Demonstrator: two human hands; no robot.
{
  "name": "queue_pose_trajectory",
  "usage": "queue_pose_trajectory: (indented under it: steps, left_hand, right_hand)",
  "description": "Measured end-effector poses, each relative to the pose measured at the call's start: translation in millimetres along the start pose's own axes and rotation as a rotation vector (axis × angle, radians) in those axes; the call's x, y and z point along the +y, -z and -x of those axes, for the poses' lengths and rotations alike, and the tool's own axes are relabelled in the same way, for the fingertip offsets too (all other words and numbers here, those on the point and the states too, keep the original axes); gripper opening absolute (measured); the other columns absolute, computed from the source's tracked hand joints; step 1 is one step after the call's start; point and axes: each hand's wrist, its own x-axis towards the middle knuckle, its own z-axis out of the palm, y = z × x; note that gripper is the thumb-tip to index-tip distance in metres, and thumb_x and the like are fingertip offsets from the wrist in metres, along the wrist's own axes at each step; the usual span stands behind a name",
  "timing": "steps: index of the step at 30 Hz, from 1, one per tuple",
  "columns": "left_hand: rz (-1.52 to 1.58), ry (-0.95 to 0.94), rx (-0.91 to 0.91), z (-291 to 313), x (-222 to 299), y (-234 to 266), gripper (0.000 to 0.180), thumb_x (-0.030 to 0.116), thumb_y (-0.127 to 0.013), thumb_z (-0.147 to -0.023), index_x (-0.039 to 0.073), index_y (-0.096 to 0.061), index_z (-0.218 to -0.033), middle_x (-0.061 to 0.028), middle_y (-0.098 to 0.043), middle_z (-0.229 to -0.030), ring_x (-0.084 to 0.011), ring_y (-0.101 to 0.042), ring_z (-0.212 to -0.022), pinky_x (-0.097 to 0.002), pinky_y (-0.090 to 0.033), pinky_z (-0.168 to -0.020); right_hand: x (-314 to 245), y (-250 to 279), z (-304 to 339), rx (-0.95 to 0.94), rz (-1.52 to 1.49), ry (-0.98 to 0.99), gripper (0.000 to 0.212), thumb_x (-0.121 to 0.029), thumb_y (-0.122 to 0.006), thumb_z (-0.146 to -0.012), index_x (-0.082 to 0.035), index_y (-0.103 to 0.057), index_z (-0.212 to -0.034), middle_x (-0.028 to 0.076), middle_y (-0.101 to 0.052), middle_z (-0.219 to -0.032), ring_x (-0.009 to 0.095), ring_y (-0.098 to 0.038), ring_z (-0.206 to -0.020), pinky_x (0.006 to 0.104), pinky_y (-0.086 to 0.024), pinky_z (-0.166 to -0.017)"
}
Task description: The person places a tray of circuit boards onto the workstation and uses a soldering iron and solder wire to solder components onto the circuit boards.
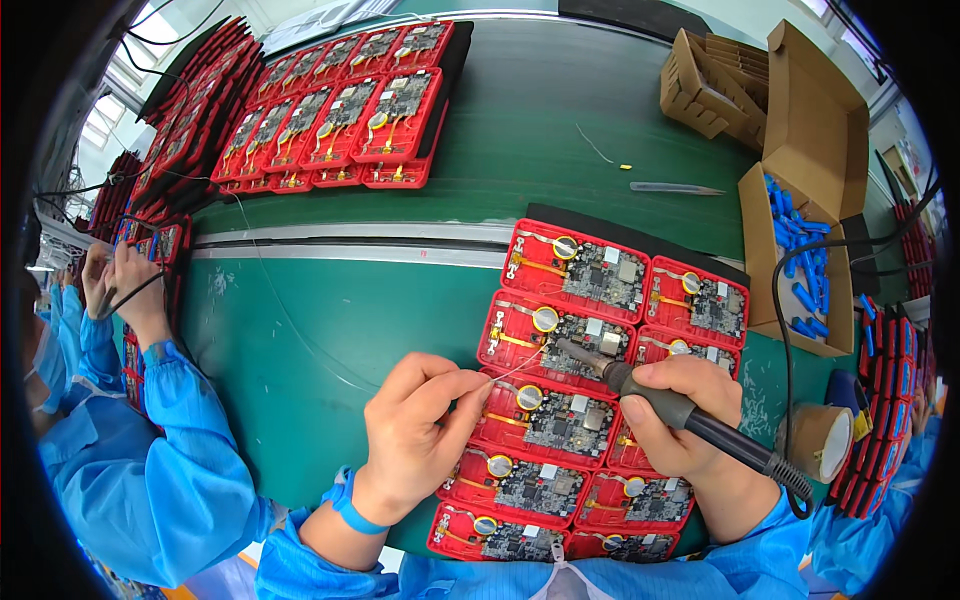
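My left hand [415, 430] is closed in a pinch on a thin strand of solder wire [519, 367], whose end reaches a circuit board [622, 338]. In my right hand [695, 405] is a soldering iron [735, 440] with a dark handle. Its tip slants down to the left and meets the board close to the wire's end; whether they touch is too small to tell. That board lies in a red plastic case [497, 325] with a round coin cell [545, 319] and an orange ribbon beside it. Similar filled red cases surround it in two columns.
More red cases [400, 110] stand stacked at the far left. Tweezers [675, 188] lie on the green bench. A cardboard box [755, 270] at right holds blue cylindrical parts. The iron's cable [783, 330] loops past it, near a tape roll [815, 440]. A co-worker's hands [130, 280] are at left.
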Motion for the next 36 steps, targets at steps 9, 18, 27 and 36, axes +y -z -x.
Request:
queue_pose_trajectory:
  steps: [9, 18, 27, 36]
  left_hand:
    - [0.016, 0.055, -0.017, -5, 1, -5, 0.012, -0.001, -0.068, -0.071, 0.003, -0.065, -0.082, -0.0060, -0.055, -0.074, -0.0139, -0.052, -0.055, -0.0244, -0.042, -0.047]
    - [-0.012, 0.007, 0.024, -5, 1, -6, 0.014, -0.001, -0.066, -0.073, 0.004, -0.065, -0.085, -0.0065, -0.055, -0.075, -0.0147, -0.054, -0.057, -0.0248, -0.043, -0.048]
    - [0.056, 0.067, -0.017, 4, 1, 2, 0.014, -0.002, -0.067, -0.072, 0.003, -0.064, -0.085, -0.0074, -0.057, -0.077, -0.0141, -0.055, -0.057, -0.0242, -0.045, -0.049]
    - [-0.013, 0.063, -0.025, -1, 2, -2, 0.013, -0.001, -0.068, -0.072, 0.003, -0.064, -0.083, -0.0069, -0.057, -0.075, -0.0143, -0.055, -0.057, -0.0247, -0.044, -0.048]
  right_hand:
    - [-1, 0, 0, -0.036, 0.013, 0.007, 0.022, -0.005, -0.071, -0.063, -0.002, -0.060, -0.081, 0.008, -0.060, -0.062, 0.016, -0.056, -0.044, 0.0246, -0.040, -0.039]
    - [0, 5, 6, -0.032, -0.046, -0.012, 0.023, -0.005, -0.071, -0.064, -0.002, -0.059, -0.083, 0.008, -0.058, -0.060, 0.017, -0.053, -0.042, 0.0260, -0.037, -0.038]
    - [0, 5, 7, 0.003, -0.049, -0.040, 0.025, -0.006, -0.071, -0.064, -0.003, -0.060, -0.086, 0.008, -0.058, -0.060, 0.017, -0.053, -0.043, 0.0267, -0.038, -0.039]
    - [2, 2, 5, -0.004, -0.009, -0.007, 0.025, -0.007, -0.072, -0.063, -0.004, -0.060, -0.085, 0.006, -0.059, -0.060, 0.016, -0.052, -0.043, 0.0259, -0.037, -0.038]
